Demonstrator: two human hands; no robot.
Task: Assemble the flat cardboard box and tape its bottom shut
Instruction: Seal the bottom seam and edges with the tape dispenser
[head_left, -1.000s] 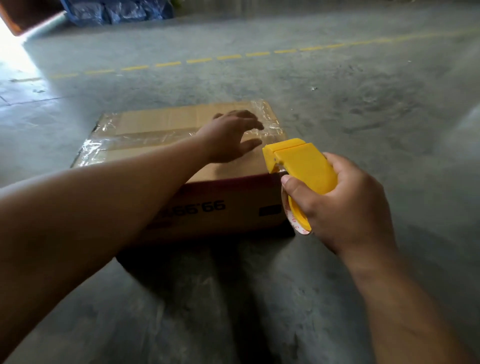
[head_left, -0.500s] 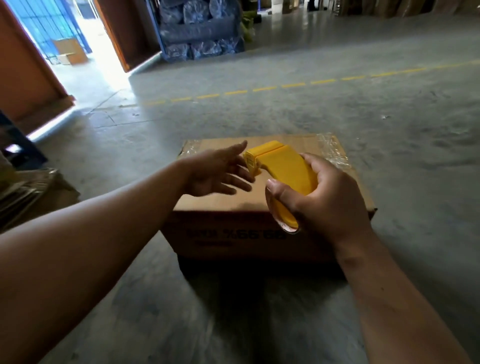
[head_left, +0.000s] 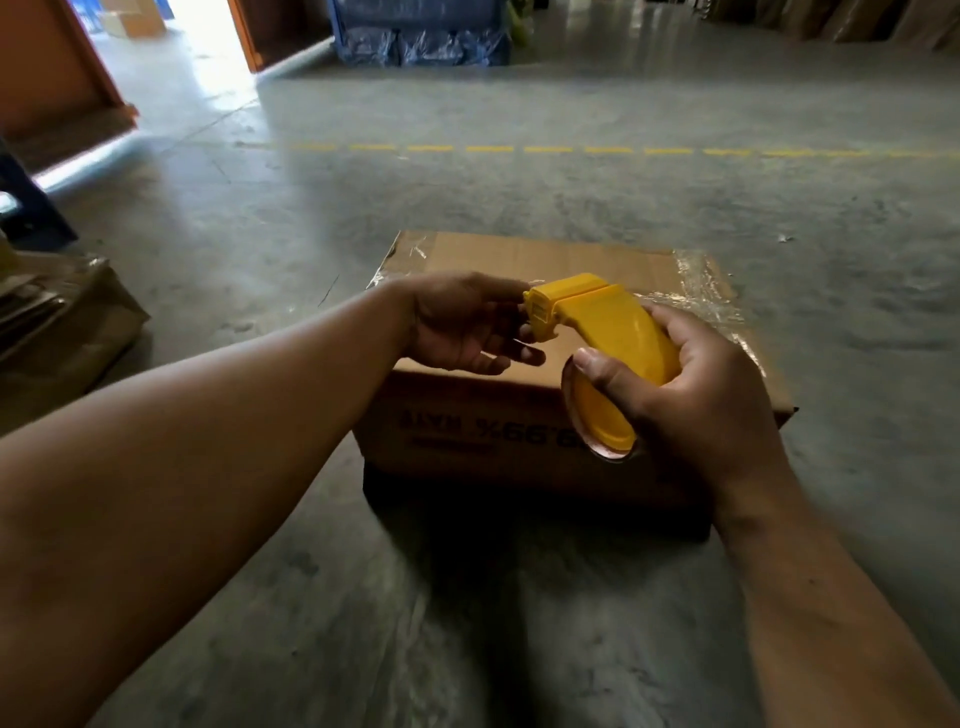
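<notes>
A brown cardboard box (head_left: 545, 254) stands on the concrete floor in front of me, its upper face covered with strips of clear tape and upside-down print on its near side. My right hand (head_left: 696, 395) grips a yellow tape dispenser (head_left: 608, 332) above the box's near edge. My left hand (head_left: 462, 322) is at the dispenser's front end, fingers curled and touching its tip. Whether those fingers pinch the tape end is hidden.
A stack of flattened cardboard (head_left: 57, 317) lies at the left. A dashed yellow line (head_left: 519, 149) crosses the floor beyond the box. Blue wrapped goods (head_left: 421, 36) stand at the back beside a bright doorway (head_left: 208, 31). Bare concrete floor surrounds the box.
My left hand has lifted off the box top and come to the dispenser's tip. The right hand brought the dispenser over the box. The view has tilted up and shifted left.
</notes>
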